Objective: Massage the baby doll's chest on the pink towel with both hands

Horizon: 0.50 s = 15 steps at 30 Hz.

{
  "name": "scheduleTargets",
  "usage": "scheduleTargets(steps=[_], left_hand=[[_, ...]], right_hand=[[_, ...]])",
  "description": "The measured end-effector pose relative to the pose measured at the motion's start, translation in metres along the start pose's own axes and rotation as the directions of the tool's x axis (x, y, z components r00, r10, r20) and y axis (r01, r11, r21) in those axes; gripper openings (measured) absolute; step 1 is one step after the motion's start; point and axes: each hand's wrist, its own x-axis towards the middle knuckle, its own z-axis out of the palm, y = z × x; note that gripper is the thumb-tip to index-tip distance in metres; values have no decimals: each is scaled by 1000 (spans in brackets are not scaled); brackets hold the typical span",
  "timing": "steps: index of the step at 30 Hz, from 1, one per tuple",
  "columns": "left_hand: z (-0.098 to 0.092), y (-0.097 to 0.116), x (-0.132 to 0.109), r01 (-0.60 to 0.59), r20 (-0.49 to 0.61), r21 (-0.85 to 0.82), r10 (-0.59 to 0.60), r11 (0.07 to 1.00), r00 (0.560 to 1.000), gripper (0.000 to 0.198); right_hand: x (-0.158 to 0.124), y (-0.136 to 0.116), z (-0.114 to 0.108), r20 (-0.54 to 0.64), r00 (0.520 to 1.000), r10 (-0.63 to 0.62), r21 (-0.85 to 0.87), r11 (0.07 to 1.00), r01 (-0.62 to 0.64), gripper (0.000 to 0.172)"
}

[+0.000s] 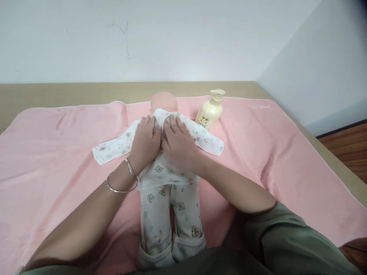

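Note:
A baby doll (164, 101) lies on a pink cloth (249, 152), its head away from me and no face showing. It wears a white printed top (163, 173) with both sleeves spread to the sides, and matching trousers (183, 210) with turned-up cuffs. My left hand (146, 141), a silver bangle on its wrist, rests flat on the upper part of the top. Beside it my right hand (180, 143) lies on the same top, fingers extended. The two thumbs are close together. Neither hand grips anything.
A pale yellow pump bottle (210, 110) leans on the cloth just beyond the doll's right-side sleeve. Behind the cloth runs the wooden table edge (86, 93), against a white wall. Brown wood shows at the far right.

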Motion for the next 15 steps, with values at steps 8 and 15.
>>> scheduleTargets(steps=[8,15], left_hand=[[-8,24,-22,-61,92,24,59,998,994,54],[-3,-7,13,9,-17,-63,-11,998,1000,28]], right_hand=[[26,26,-3,-9,997,72,-54,996,-72,65],[-18,-16,6,-23,991,-131,-184,975,125,63]])
